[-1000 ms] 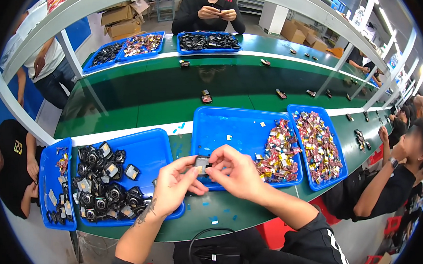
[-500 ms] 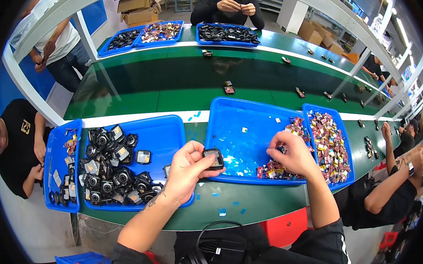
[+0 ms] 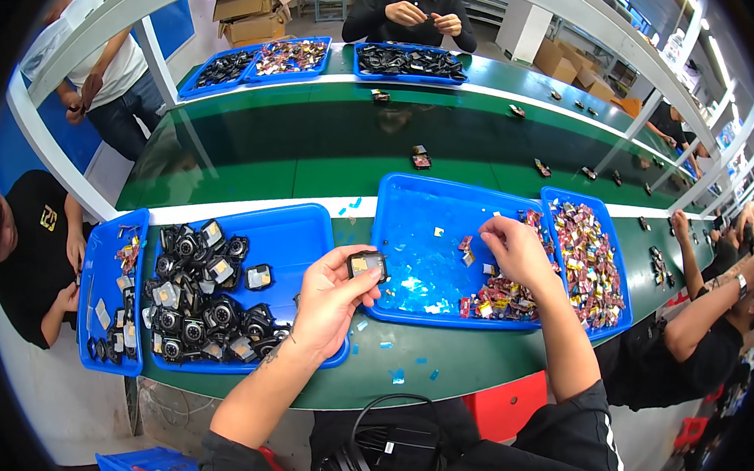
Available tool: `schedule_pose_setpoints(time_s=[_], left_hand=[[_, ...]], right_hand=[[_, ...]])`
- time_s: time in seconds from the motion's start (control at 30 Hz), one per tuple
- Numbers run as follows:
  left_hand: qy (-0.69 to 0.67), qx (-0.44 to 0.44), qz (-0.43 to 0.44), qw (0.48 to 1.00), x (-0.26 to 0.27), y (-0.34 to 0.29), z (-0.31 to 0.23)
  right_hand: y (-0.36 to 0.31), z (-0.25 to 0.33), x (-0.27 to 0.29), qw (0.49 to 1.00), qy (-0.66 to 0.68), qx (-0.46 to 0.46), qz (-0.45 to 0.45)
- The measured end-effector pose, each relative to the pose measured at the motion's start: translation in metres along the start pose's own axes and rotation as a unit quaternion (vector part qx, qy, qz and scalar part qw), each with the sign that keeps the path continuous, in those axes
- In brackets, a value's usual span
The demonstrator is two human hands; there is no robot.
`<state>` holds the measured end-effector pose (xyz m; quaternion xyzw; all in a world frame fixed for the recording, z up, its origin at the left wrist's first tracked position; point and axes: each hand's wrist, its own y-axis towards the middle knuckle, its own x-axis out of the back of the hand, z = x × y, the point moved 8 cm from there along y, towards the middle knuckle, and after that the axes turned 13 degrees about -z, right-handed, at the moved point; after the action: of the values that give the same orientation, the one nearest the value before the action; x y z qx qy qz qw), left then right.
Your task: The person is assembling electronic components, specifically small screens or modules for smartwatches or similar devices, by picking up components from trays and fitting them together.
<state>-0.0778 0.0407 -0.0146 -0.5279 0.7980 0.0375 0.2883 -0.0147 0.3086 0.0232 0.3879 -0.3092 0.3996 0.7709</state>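
My left hand (image 3: 327,297) grips a black watch case (image 3: 365,266) between thumb and fingers, its pale inner side turned up, at the near left corner of the large blue tray (image 3: 414,186). Over that tray's right half, my right hand (image 3: 517,253) is closed in a pinch. Just left of its fingertips shows a small pink-and-yellow electronic part (image 3: 467,250); I cannot tell whether the fingers hold it. Below the hand lies a heap of similar parts (image 3: 501,300). Left of my left hand, several black watch cases (image 3: 219,314) fill much of another blue tray (image 3: 297,218).
A narrow blue tray (image 3: 550,193) at right brims with small parts. Another narrow tray (image 3: 92,306) stands far left. Beyond, a green conveyor (image 3: 330,152) carries scattered pieces, with white frame posts (image 3: 152,57) around it. People sit left, right and opposite. Blue film scraps (image 3: 398,376) dot the bench.
My right hand has risen away from the parts heap, and a small part now shows beside its fingertips. My left hand has shifted slightly left and turned the watch case more face-up.
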Motion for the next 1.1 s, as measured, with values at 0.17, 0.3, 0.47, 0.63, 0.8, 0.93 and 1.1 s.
schedule_pose_setpoints(time_s=[0.17, 0.3, 0.47, 0.63, 0.8, 0.93, 1.1], left_hand=[[-0.079, 0.011, -0.055, 0.995, 0.008, 0.004, 0.004], [-0.061, 0.024, -0.023, 0.998, 0.002, 0.003, 0.001], [-0.005, 0.018, -0.007, 1.000, -0.002, -0.002, -0.004], [0.262, -0.258, 0.060, 0.928, -0.019, -0.015, -0.022], [0.314, -0.275, 0.022, 0.908, -0.024, -0.026, -0.030], [0.401, -0.494, 0.019, 0.771, -0.039, -0.043, -0.046], [0.463, -0.581, 0.036, 0.668, -0.045, -0.053, -0.046]], right_hand=[[-0.004, 0.001, -0.016, 0.997, -0.031, -0.028, 0.066], [-0.006, 0.026, -0.020, 0.992, -0.089, 0.083, 0.021], [-0.002, 0.014, -0.023, 0.995, 0.077, -0.050, 0.036], [-0.042, 0.058, -0.038, 0.770, 0.553, -0.281, 0.152], [-0.057, 0.094, -0.040, 0.826, 0.494, -0.227, 0.151], [-0.060, 0.102, -0.044, 0.834, 0.485, -0.220, 0.146], [-0.059, 0.106, -0.043, 0.873, 0.440, -0.165, 0.129]])
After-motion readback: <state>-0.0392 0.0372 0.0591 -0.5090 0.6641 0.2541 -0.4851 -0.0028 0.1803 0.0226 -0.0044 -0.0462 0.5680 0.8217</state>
